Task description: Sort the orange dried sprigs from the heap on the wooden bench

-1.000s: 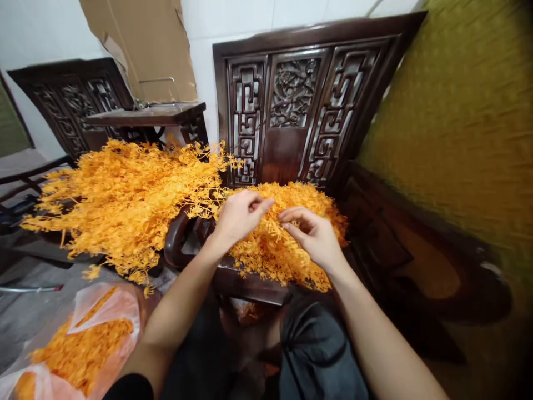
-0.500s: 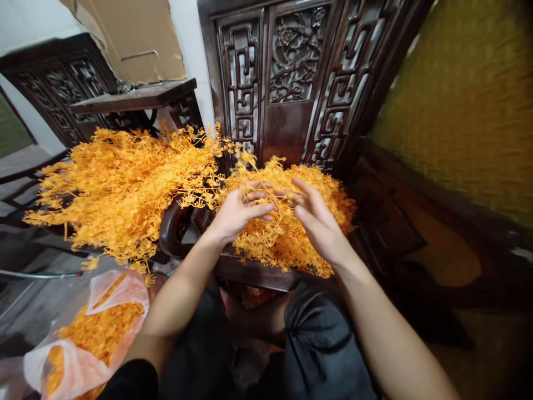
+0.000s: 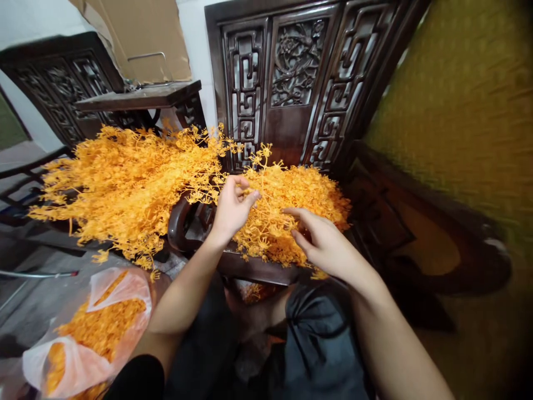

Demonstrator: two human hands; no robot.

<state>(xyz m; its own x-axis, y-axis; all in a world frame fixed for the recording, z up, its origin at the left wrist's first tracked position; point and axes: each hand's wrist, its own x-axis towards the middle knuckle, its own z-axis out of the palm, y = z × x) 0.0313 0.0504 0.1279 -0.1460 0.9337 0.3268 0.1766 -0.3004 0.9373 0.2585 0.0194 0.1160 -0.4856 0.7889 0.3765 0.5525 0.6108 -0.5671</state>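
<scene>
My left hand point(image 3: 234, 210) is closed in a pinch on a branching orange plastic flower sprig point(image 3: 263, 161), whose small spidery heads stand up above my fingers. To the right, my right hand point(image 3: 322, 239) has its index finger and thumb apart, close to the sprig's lower branches; I see nothing held in it. Beneath both hands lies a heap of the same orange sprigs point(image 3: 322, 194) on a dark wooden chair seat point(image 3: 258, 271). Where the held sprig ends and the heap begins is hard to make out.
A larger pile of orange sprigs point(image 3: 125, 189) lies over the chair's armrest point(image 3: 179, 228) to the left. Below it, a plastic bag point(image 3: 79, 355) holds small orange pieces. A carved wooden backrest point(image 3: 291, 128) stands behind. A side table point(image 3: 141, 95) bears cardboard point(image 3: 145, 33).
My left hand has shifted slightly left and closed more tightly on the sprig. My right hand has moved down, away from the sprig's top, and the sprig now stands more upright.
</scene>
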